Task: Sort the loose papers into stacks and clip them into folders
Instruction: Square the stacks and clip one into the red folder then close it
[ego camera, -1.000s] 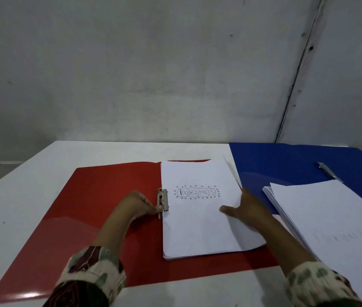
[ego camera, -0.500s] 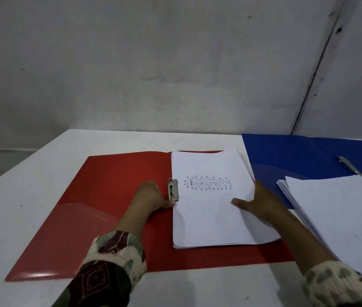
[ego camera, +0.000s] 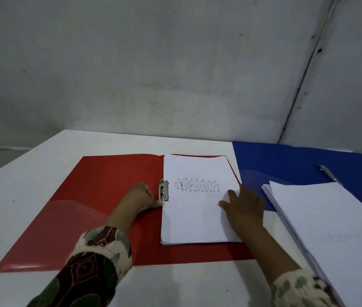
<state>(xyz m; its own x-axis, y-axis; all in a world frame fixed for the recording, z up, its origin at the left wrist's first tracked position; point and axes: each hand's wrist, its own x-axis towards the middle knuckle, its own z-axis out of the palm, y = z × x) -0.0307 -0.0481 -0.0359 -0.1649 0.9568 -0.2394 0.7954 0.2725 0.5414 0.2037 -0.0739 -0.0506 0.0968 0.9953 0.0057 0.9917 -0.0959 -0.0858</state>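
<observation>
An open red folder (ego camera: 100,204) lies flat on the white table. On its right half sits a stack of white paper (ego camera: 195,220) with "DOKUMEN" drawn on the top sheet. A metal clip (ego camera: 164,190) lies over the stack's left edge. My left hand (ego camera: 143,197) is curled beside the clip, its fingertips touching the clip's near end. My right hand (ego camera: 242,207) presses flat on the stack's right edge. An open blue folder (ego camera: 286,165) lies to the right, with its own metal clip (ego camera: 328,173) and a second paper stack (ego camera: 331,229) on it.
The table (ego camera: 31,178) stands against a grey wall, with its left edge running diagonally at the left. Patterned sleeves cover both my forearms at the bottom of the view.
The view has shifted slightly. Both hands stay in the same places on the clip and the paper stack.
</observation>
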